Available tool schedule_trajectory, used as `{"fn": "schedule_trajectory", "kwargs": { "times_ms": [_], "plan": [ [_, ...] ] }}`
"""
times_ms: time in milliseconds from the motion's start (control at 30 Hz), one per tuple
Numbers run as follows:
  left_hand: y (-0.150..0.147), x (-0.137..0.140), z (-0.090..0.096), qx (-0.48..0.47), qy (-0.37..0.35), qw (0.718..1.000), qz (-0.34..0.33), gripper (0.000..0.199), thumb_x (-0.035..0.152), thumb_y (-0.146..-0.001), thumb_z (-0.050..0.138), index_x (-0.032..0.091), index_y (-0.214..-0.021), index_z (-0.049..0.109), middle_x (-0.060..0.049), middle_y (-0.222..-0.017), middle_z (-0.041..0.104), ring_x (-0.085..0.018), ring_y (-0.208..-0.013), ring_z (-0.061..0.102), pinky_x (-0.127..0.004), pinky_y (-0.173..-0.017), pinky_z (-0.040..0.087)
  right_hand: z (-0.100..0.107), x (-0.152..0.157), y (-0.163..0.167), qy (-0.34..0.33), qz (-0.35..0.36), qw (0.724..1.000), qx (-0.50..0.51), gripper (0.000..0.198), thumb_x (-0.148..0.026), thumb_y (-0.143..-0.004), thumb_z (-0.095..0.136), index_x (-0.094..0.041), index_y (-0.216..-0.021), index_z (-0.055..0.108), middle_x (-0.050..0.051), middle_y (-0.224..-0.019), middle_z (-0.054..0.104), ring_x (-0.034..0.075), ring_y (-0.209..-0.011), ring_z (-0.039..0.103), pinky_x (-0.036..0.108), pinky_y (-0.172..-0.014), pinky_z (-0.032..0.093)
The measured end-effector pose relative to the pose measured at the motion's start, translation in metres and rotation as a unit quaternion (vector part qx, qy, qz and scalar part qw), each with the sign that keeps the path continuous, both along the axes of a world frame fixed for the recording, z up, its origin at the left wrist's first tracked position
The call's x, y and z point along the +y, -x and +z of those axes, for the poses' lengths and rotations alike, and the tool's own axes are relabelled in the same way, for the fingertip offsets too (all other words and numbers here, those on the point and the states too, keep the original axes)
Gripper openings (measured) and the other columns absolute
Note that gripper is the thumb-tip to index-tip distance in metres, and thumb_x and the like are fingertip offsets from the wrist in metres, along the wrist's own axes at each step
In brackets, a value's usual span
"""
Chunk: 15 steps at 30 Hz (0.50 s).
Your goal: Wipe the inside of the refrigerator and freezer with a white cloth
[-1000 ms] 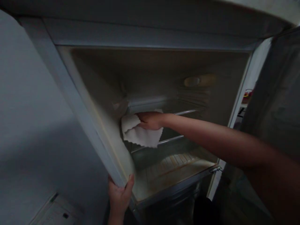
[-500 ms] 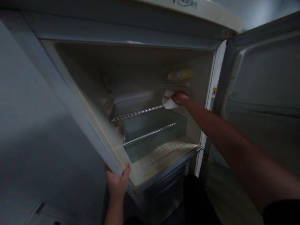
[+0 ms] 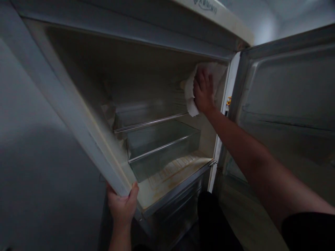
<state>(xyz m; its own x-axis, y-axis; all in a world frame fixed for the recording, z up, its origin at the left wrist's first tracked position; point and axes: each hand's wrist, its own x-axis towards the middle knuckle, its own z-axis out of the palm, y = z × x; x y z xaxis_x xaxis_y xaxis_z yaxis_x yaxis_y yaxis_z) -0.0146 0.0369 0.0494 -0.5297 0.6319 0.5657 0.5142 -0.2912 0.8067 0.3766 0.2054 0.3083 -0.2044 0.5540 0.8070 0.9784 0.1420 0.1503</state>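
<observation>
The white cloth (image 3: 190,91) sits high in the fridge compartment (image 3: 146,87), up against the rt inner wall just below the ceiling, w/ the right hand (image 3: 203,91) laid flat over it, fingers spread & pressing it to the wall; part of the cloth hangs out left of and below the palm, more of it shows above the fingertips. The left hand (image 3: 121,206) is well apart from the cloth, down at the compartment's front-left lower corner, clenched round the fridge frame edge (image 3: 78,115), thumb on the inner side. Cloth looks soft, thin, crumpled, w/ loose folds & an uneven edge; plain white, no print visible. Compartment walls are smooth off-white plastic, dim & yellowish. Below the cloth, a clear rectangular drawer (image 3: 163,148) w/ a metallic trim strip along its front rim, and a second strip on the shelf edge above it. The compartment floor (image 3: 172,174) under the drawer is ribbed & carries brownish rust-like stains. Rt of the compartment, the open door (image 3: 288,101) stands w/ a moulded grey inner liner, smooth w/ shallow ridges.
</observation>
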Motion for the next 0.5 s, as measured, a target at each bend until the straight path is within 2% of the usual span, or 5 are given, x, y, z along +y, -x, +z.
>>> {"fn": "schedule_trajectory", "kwargs": {
  "times_ms": [100,200,300,367,500],
  "plan": [
    [0.000,-0.001,0.002,-0.006,-0.016,1.000,-0.018,0.084,0.053,-0.067,0.079,0.014,-0.136,0.050,-0.015,-0.116,0.065,-0.033,-0.108,0.067,-0.050,-0.101,0.053,-0.008,0.006,-0.001,0.062,-0.033,0.998,-0.005,0.061,-0.012,-0.102,0.021,-0.012,-0.162,0.032,0.017,-0.167,0.027,0.030,-0.146,0.038,0.052,-0.115,0.040],
    [0.001,0.000,0.000,0.010,-0.018,1.000,-0.009,0.084,0.050,-0.067,0.080,0.013,-0.137,0.050,-0.016,-0.117,0.065,-0.033,-0.106,0.068,-0.050,-0.099,0.054,-0.009,0.013,-0.004,0.090,-0.018,0.995,-0.034,0.058,-0.013,-0.103,0.021,-0.006,-0.158,0.038,0.017,-0.170,0.022,0.030,-0.151,0.032,0.050,-0.120,0.034],
    [0.002,0.001,-0.004,0.013,-0.035,0.999,-0.012,0.082,0.049,-0.069,0.080,0.013,-0.138,0.051,-0.016,-0.121,0.064,-0.033,-0.110,0.067,-0.049,-0.102,0.053,-0.001,0.022,-0.005,0.163,-0.002,0.984,-0.070,0.053,-0.013,-0.102,0.030,-0.008,-0.153,0.047,0.019,-0.161,0.039,0.031,-0.145,0.043,0.052,-0.119,0.033],
    [0.001,0.001,-0.005,0.007,-0.042,0.999,-0.017,0.081,0.049,-0.069,0.080,0.014,-0.136,0.051,-0.015,-0.121,0.064,-0.033,-0.111,0.067,-0.049,-0.103,0.053,0.005,0.030,-0.001,0.223,-0.031,0.972,-0.066,0.047,-0.012,-0.101,0.038,-0.007,-0.143,0.057,0.023,-0.147,0.055,0.032,-0.134,0.054,0.055,-0.115,0.035],
    [-0.002,-0.003,-0.001,-0.012,-0.022,1.000,-0.004,0.072,0.049,-0.067,0.081,0.016,-0.125,0.054,-0.010,-0.107,0.066,-0.029,-0.097,0.069,-0.047,-0.095,0.057,0.012,0.054,0.011,0.271,-0.065,0.958,-0.061,0.031,-0.006,-0.096,0.046,0.000,-0.113,0.071,0.027,-0.129,0.066,0.028,-0.128,0.060,0.050,-0.114,0.034]
  ]
}}
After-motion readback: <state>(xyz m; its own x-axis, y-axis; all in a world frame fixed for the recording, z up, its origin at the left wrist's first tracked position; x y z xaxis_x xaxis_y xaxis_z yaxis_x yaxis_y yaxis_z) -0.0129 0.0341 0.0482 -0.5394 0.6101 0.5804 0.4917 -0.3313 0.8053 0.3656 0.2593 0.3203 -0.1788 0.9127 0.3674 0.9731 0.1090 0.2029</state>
